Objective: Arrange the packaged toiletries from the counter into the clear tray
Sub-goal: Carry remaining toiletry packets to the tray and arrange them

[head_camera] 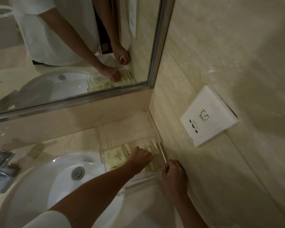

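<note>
A clear tray [161, 151] sits on the beige counter in the corner, against the right wall. Inside it lie pale yellow toiletry packets [117, 154] with dark stripe prints, side by side. My left hand [141, 156] reaches over the sink into the tray, with its fingers curled down on one of the packets [153, 149]. At the tray's near right corner my right hand [173, 171] pinches the clear rim. The far half of the tray shows bare counter through it.
A white round sink [59, 181] with a chrome drain [77, 173] lies left of the tray. A chrome tap [2, 163] stands at far left. A framed mirror [72, 46] hangs behind the counter. A white wall socket [207, 117] sits on the right wall.
</note>
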Demonstrator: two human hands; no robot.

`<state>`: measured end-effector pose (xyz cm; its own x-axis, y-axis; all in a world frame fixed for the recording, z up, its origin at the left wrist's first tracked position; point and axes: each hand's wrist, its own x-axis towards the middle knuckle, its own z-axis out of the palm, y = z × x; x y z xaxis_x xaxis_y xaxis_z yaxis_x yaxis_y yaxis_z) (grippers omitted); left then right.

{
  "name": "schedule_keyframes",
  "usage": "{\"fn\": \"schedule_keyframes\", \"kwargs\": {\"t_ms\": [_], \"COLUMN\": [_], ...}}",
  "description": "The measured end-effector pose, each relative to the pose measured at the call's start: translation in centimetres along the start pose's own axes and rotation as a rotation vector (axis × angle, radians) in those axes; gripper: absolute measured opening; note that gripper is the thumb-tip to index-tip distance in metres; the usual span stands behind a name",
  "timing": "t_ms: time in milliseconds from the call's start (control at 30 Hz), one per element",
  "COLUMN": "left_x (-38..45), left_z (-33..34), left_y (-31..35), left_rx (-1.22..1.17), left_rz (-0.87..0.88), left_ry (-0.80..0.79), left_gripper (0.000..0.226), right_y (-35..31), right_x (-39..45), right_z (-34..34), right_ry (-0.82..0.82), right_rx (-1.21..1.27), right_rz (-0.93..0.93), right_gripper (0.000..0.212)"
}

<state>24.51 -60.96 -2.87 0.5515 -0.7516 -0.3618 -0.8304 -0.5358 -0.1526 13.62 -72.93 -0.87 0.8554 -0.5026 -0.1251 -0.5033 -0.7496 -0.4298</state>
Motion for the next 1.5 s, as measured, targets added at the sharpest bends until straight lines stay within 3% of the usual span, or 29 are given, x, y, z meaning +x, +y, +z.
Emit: {"fn": "schedule_keyframes", "kwargs": {"t_ms": [233, 567, 767, 933, 1167, 1500], "left_x": [0.1, -5.3, -12.6, -21.0, -32.1, -44.0], "left_z": [0.6, 2.5, 4.1, 6.5, 10.9, 16.5], "left_y": [-0.1, -3.6, -7.1, -8.0, -8.1, -8.3], "left_rx": [-0.095, -0.241, -0.345, -0.418, -0.499, -0.619], "left_rz": [-0.057, -0.253, -0.475, -0.668, -0.876, -1.065], "left_ry": [0.028, 0.150, 0.163, 0.152, 0.128, 0.116], "left_gripper": [0.038, 0.022, 0.020, 0.020, 0.018, 0.018], "right_y": [0.3, -2.3, -7.5, -13.0, -19.6, -25.9], "right_x": [-0.2, 0.4, 0.0, -2.1, -7.2, -14.9], "right_z": [0.0, 0.4, 1.1, 3.1, 5.7, 9.6], "right_ry": [-0.005, -0.086, -0.161, -0.218, -0.322, -0.402], "right_rx": [0.004, -0.055, -0.120, -0.115, -0.142, -0.246], "right_rz": [-0.004, -0.115, -0.296, -0.466, -0.636, -0.774], "right_gripper": [0.008, 0.014, 0.004, 0.014, 0.010, 0.006]}}
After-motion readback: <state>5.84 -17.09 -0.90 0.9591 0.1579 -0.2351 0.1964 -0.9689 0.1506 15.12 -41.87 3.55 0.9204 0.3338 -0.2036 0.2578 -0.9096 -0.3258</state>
